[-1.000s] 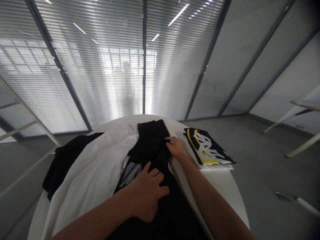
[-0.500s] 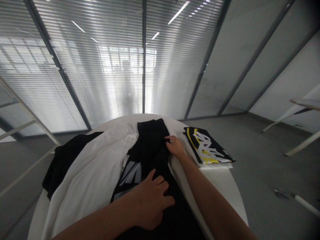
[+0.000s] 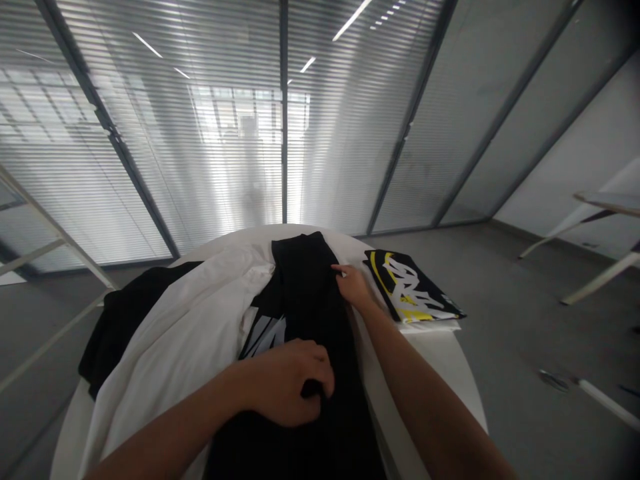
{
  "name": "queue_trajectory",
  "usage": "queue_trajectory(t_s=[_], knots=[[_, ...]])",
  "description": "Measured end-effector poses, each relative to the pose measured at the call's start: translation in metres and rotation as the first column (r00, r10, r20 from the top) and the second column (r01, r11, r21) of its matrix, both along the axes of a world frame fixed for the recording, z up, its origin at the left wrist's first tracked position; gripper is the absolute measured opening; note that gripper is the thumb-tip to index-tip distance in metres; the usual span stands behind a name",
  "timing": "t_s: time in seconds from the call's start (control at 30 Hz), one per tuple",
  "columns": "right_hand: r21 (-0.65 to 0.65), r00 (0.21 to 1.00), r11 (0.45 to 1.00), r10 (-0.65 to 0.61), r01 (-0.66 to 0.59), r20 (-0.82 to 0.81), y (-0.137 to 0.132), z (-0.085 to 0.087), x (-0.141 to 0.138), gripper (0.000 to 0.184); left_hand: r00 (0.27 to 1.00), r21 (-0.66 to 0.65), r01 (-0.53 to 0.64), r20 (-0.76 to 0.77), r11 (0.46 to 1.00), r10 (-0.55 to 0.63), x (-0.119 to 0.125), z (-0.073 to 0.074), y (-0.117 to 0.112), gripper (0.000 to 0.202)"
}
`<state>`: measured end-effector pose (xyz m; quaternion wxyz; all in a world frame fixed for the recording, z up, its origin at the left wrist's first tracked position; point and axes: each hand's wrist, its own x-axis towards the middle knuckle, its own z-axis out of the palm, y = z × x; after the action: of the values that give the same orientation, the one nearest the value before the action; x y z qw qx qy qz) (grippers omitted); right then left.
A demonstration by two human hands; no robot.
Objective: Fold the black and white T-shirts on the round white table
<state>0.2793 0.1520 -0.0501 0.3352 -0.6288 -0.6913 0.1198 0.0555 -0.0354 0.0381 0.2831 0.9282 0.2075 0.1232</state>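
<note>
A black shirt [image 3: 310, 280] with a large grey print lies folded lengthwise down the middle of the round white table. Over its lower part is my left hand [image 3: 290, 383], back upward, the fingers curved and a gap between thumb and forefinger; it holds nothing I can see. At the shirt's upper right edge, my right hand [image 3: 356, 287] has its fingertips on the cloth, forefinger and thumb close together on the edge. A white garment [image 3: 185, 333] spreads out to the left, partly under the black shirt.
Another dark garment [image 3: 135, 313] hangs at the table's left rim. On the right rests a folded black shirt [image 3: 413, 290] with yellow and white print, on something white. A white metal frame [image 3: 65, 233] stands left, a chair [image 3: 600, 280] far right. Blinds [image 3: 225, 167] cover the glass wall.
My left hand has drawn its fingers in and shifted slightly left, off the outstretched pose. My right hand stays at the shirt's edge. The view has shifted a little.
</note>
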Motion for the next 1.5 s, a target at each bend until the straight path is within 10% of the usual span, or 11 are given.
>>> queue_trajectory(t_s=[0.3,0.63,0.93,1.5], knots=[[-0.115,0.992,0.991,-0.049,0.062,0.117,0.007,0.010,0.009,0.046,0.999,-0.154,-0.042,-0.021,0.987,0.039,-0.027,0.020,0.014,0.025],[-0.177,0.900,0.983,0.043,0.039,0.435,-0.033,0.050,-0.027,0.037,0.761,-0.035,-0.646,-0.108,0.762,0.640,-0.039,-0.021,0.054,0.032],[-0.248,0.762,0.878,0.479,-0.410,0.436,-0.058,0.046,-0.071,0.053,0.737,0.041,-0.667,-0.112,0.744,0.667,-0.034,-0.041,0.062,0.028],[-0.049,0.844,0.859,0.511,-0.510,0.161,-0.055,0.039,-0.088,0.027,0.688,-0.371,-0.644,0.101,0.669,0.719,-0.051,-0.024,0.069,0.021]])
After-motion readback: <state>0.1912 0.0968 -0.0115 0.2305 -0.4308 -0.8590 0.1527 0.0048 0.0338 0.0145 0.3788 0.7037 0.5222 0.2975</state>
